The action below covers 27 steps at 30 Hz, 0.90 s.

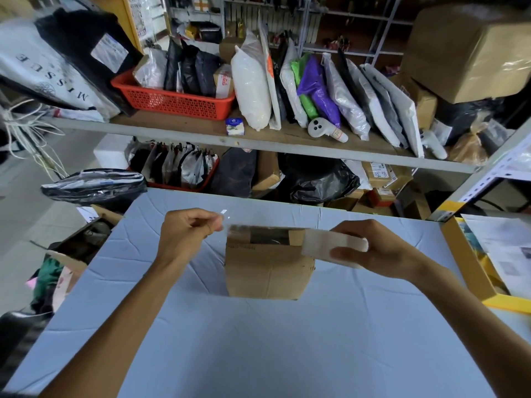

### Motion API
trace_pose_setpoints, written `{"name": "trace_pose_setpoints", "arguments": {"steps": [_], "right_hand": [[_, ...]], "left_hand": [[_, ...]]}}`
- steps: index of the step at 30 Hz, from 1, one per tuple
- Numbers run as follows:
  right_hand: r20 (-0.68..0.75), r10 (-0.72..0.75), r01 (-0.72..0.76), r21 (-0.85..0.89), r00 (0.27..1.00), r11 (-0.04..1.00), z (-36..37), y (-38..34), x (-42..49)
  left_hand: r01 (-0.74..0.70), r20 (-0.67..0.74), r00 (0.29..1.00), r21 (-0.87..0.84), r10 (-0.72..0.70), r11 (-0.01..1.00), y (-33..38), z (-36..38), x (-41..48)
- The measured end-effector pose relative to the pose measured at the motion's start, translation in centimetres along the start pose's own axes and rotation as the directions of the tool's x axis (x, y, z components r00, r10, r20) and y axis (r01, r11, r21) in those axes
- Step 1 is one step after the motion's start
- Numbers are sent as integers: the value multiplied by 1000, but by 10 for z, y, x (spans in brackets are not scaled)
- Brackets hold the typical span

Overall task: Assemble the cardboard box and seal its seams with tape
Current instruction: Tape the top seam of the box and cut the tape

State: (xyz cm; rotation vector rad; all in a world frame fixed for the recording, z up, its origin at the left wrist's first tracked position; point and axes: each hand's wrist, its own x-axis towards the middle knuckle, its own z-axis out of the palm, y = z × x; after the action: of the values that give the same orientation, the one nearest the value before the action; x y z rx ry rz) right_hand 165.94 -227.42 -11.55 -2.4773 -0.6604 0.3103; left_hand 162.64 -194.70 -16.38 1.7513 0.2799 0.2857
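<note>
Cardboard box (pixel 267 271) stands near the middle of a table (pixel 258 354) covered in pale blue cloth, seen from above by a head-worn camera. Two bare arms reach in from the bottom of the view, one on each side of the box.

The left hand (pixel 184 234) is above the box's top left corner, its fingers (pixel 209 222) curled and pinching the loose end of a strip of clear tape (pixel 238 229). The strip stretches across the top of the box to the tape roll (pixel 330 242), which the right hand (pixel 373 251) grips above the box's top right corner, fingers wrapped around it. Whether the strip touches the cardboard cannot be told.

Behind the table, a shelf (pixel 258 139) holds packed mailer bags and a red basket (pixel 172 101). A yellow-edged carton (pixel 465 259) lies to the right.
</note>
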Motion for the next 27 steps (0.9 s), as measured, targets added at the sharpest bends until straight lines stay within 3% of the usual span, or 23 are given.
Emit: {"name": "trace_pose_setpoints", "arguments": {"steps": [4, 6, 8, 11, 22, 27], "right_hand": [[-42, 112, -107, 97, 993, 989, 1, 0, 5], [-63, 150, -146, 63, 987, 987, -1, -5, 6], [-109, 202, -213, -105, 973, 971, 0, -10, 9], [-224, 291, -358, -379, 930, 853, 9, -8, 15], [-285, 288, -385, -391, 914, 836, 35, 11, 24], [-308, 304, -415, -417, 902, 809, 50, 12, 35]], "left_hand": [[-25, -32, 999, -4, 25, 1000, 0, -1, -5], [-30, -53, 998, 14, 31, 999, -3, 1, -9], [-13, -81, 997, 18, 14, 1000, -10, 1, -13], [14, -98, 995, 12, -13, 1000, -20, 1, -16], [93, -100, 991, 28, -90, 995, -47, 12, -26], [49, -160, 986, 29, -43, 998, -57, 19, -27]]}}
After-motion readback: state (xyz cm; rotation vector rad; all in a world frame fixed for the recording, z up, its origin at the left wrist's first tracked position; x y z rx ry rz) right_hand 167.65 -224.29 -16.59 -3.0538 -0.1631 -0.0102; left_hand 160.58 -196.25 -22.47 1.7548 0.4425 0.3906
